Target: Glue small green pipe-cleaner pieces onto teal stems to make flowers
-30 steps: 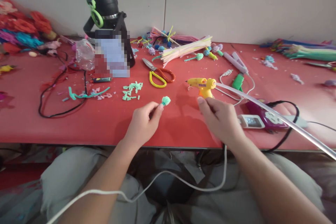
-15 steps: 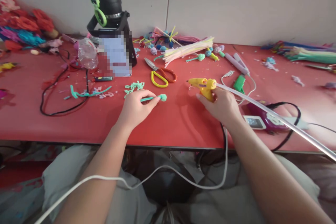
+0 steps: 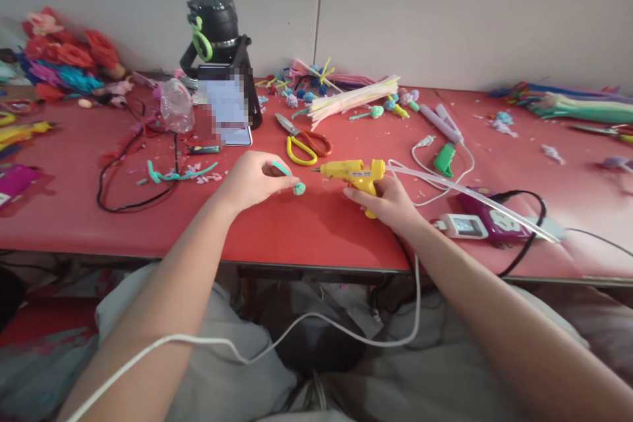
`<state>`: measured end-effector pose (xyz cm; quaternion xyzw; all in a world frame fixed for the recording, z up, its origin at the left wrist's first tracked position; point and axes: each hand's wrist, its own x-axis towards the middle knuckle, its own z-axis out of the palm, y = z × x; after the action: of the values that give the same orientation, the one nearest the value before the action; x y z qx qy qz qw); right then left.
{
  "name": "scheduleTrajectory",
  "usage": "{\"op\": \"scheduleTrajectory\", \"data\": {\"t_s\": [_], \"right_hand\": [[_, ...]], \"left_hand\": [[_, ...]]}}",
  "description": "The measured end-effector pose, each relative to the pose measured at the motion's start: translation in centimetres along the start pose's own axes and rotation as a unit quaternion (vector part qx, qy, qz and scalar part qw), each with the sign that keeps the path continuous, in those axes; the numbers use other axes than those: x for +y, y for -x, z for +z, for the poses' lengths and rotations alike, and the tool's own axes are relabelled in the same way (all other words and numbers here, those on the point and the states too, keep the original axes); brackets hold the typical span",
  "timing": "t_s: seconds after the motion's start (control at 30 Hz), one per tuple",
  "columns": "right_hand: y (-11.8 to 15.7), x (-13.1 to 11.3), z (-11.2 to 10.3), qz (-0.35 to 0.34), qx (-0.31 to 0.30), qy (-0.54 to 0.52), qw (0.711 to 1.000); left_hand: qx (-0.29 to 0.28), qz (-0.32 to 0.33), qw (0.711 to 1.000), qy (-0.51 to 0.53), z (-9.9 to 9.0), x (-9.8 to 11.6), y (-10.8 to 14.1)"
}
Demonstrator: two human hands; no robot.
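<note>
Between thumb and fingers, my left hand (image 3: 257,179) pinches a green pipe cleaner (image 3: 298,188) with a small fuzzy ball at its end. My right hand (image 3: 388,201) is wrapped round the grip of a yellow hot glue gun (image 3: 353,171), its small light glowing orange. The nozzle points left, a short gap from the green ball. Out of the gun's back runs a long clear glue stick (image 3: 475,198). Just beyond the hands lie scissors (image 3: 301,145) with one yellow and one orange handle.
Pale pipe cleaners (image 3: 353,100) lie in a bundle near the wall. A black bottle (image 3: 215,23) stands behind a phone (image 3: 227,102). To the right are a hair straightener (image 3: 440,120), a green clip-like piece (image 3: 444,159) and a purple device (image 3: 504,221). A white cable (image 3: 297,320) crosses my lap.
The glue gun in my right hand has moved left, closer to the green ball. My left hand has tilted the pipe cleaner so its ball end points downward. The view has shifted slightly.
</note>
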<state>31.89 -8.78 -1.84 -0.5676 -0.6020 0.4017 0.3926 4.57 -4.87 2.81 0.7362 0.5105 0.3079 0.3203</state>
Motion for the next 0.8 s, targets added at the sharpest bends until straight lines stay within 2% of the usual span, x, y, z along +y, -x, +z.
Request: {"op": "scheduleTrajectory", "data": {"t_s": [0.13, 0.27, 0.4, 0.53, 0.63, 0.8], "right_hand": [[-0.3, 0.0, -0.4, 0.028, -0.039, -0.015, 0.999], [-0.2, 0.3, -0.5, 0.033, -0.058, -0.024, 0.997], [0.3, 0.4, 0.0, -0.002, -0.047, -0.025, 0.999], [0.7, 0.2, 0.9, -0.063, -0.015, -0.031, 0.997], [0.8, 0.1, 1.8, -0.106, -0.02, -0.036, 0.994], [0.8, 0.3, 2.5, -0.115, -0.031, -0.029, 0.992]], "left_hand": [[-0.044, -0.018, 0.999, -0.005, -0.4, -0.1, -1.1], [-0.035, 0.02, 0.996, -0.081, -0.2, 0.2, -1.5], [-0.01, 0.056, 0.991, -0.121, 0.0, 0.7, -1.2], [0.021, 0.06, 0.991, -0.119, 0.3, 0.5, -0.9], [0.03, 0.067, 0.99, -0.12, 0.5, 0.4, -0.8], [0.052, 0.082, 0.987, -0.128, 0.7, 0.2, -0.6]]}}
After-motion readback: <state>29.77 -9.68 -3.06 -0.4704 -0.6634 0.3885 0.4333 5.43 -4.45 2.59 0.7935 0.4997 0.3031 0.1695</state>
